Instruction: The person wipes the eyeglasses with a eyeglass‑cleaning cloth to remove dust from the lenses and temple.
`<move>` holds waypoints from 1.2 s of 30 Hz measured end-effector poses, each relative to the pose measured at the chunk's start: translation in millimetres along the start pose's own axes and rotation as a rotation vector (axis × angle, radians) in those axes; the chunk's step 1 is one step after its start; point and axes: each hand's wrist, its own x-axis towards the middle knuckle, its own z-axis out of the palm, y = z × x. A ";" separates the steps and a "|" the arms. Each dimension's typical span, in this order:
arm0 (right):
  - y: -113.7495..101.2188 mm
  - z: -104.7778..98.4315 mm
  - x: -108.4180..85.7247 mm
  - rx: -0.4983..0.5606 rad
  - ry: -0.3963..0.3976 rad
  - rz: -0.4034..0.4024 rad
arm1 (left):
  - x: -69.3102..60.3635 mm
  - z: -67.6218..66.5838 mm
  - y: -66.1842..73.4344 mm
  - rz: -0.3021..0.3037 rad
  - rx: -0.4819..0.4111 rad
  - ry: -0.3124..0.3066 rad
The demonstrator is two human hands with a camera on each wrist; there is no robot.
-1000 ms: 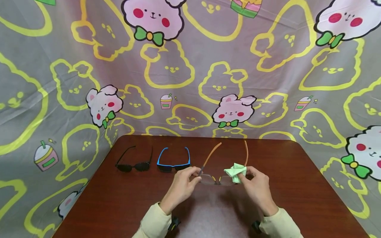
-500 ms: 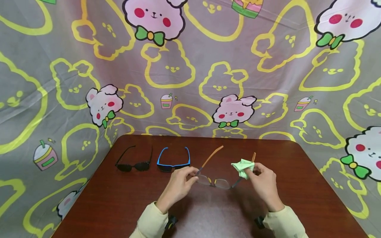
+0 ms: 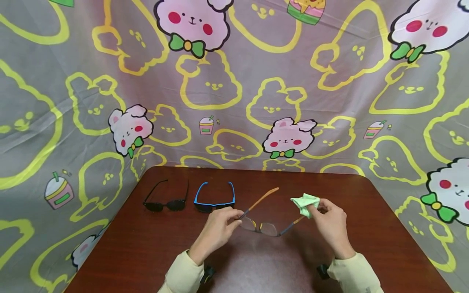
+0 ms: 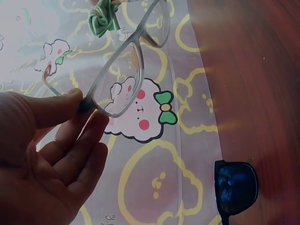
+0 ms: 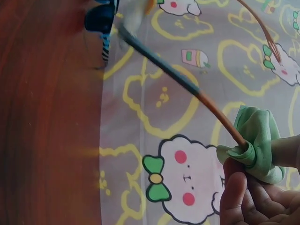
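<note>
My left hand [image 3: 216, 228] pinches a pair of eyeglasses [image 3: 269, 230] at the left hinge corner, thumb against fingers, as the left wrist view shows. The glasses have clear lenses, a grey frame and orange-brown temple tips, and are held above the table with both temples unfolded. In my right hand [image 3: 331, 224] is a pale green cloth [image 3: 305, 203], pinched between thumb and fingers. That cloth [image 5: 258, 140] wraps round the tip of the right temple [image 5: 215, 110] in the right wrist view. The temple's very end is hidden inside it.
Black sunglasses [image 3: 165, 204] lie at the left on the dark red-brown table [image 3: 121, 252]. Next to them are blue-framed sunglasses [image 3: 214, 203], close behind my left hand. A cartoon-printed curtain [image 3: 234, 122] encloses the back and sides.
My right hand and the cloth have slid right, along the right temple from near the lens to its tip. The glasses have turned slightly, their right side coming nearer; my left hand keeps its grip.
</note>
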 end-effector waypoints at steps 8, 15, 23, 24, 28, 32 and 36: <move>-1.8 -15.4 7.0 0.004 0.145 -0.029 | -2.9 -8.8 -4.3 -0.008 0.032 -0.017; -9.1 -20.8 1.0 0.040 0.286 -0.332 | -0.8 -20.4 -1.5 -0.047 0.027 0.020; -26.1 -0.1 -13.7 0.076 0.336 -0.906 | 9.3 -22.9 15.6 -0.054 0.096 0.020; -28.9 3.9 -16.0 0.072 0.340 -0.961 | 10.6 -22.0 18.4 -0.045 0.106 0.021; -43.0 17.7 -24.8 0.041 0.318 -1.123 | 15.5 -17.0 28.3 -0.022 0.152 0.003; -52.4 28.4 -31.8 0.001 0.275 -1.200 | 19.4 -12.2 37.9 0.000 0.173 -0.043; -54.8 38.4 -39.0 -0.036 0.206 -1.210 | 20.4 -5.9 44.5 0.033 0.170 -0.039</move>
